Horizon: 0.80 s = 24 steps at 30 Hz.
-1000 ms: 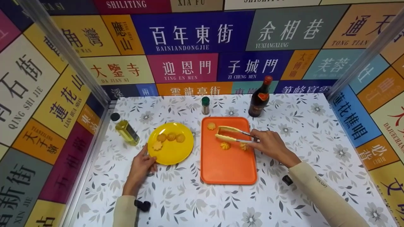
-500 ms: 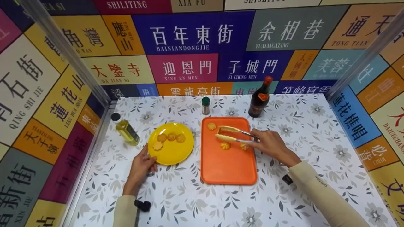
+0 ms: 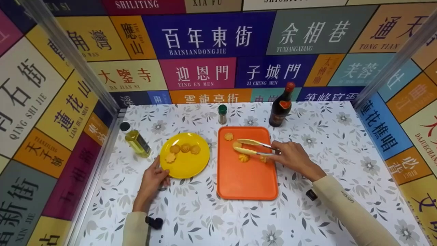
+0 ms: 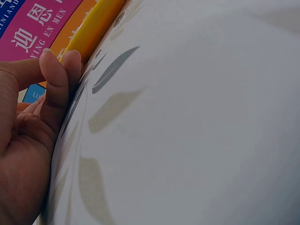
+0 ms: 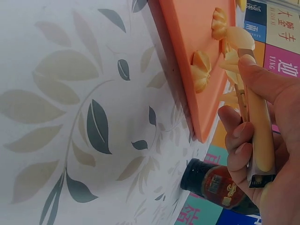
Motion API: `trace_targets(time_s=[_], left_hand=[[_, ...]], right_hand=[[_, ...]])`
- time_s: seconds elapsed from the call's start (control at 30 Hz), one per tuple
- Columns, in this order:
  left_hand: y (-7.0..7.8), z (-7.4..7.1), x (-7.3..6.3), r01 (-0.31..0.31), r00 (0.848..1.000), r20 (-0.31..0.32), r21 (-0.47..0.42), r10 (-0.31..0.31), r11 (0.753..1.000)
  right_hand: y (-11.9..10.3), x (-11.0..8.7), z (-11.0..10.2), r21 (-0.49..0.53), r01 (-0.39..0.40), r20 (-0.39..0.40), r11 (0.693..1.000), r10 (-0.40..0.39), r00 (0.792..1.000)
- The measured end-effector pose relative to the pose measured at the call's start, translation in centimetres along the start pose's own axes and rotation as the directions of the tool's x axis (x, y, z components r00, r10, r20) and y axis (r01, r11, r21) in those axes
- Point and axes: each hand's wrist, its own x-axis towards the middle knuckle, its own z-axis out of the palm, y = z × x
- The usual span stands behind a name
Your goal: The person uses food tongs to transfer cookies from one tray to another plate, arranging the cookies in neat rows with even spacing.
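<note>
Left hand, fingers and thumb pinching the rim of the yellow plate; right hand, fingers clamped round the tongs; tong tips apart, flanking a round cookie on the orange tray, contact uncertain; cookie probably light, dry and brittle, best held gently across its sides; dark bottle beyond.

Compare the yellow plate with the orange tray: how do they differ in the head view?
The yellow plate is round, whereas the orange tray is rectangular with rounded corners. The left hand holds the yellow plate at its rim, while over the orange tray are tongs held by the right hand. The yellow plate's cookies sit clustered; the orange tray's are more spread out. Both bear cookies.
</note>
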Motion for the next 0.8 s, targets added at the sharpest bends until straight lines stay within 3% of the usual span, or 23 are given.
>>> trace_targets(time_s=[0.2,0.63,0.8], left_hand=[[0.0,-0.1,0.0,0.008,1.0,0.002,0.004,-0.008,1.0],[0.1,0.0,0.0,0.002,1.0,-0.001,-0.019,-0.002,1.0],[0.1,0.0,0.0,-0.004,1.0,0.007,-0.018,0.005,1.0]], right_hand=[[-0.1,0.4,-0.7,-0.018,0.001,-0.003,1.0,-0.001,1.0],[-0.8,2.0,-2.4,-0.039,0.019,0.113,0.999,-0.014,0.993],[-1.4,3.0,-2.7,-0.09,0.028,0.134,0.996,-0.016,0.991]])
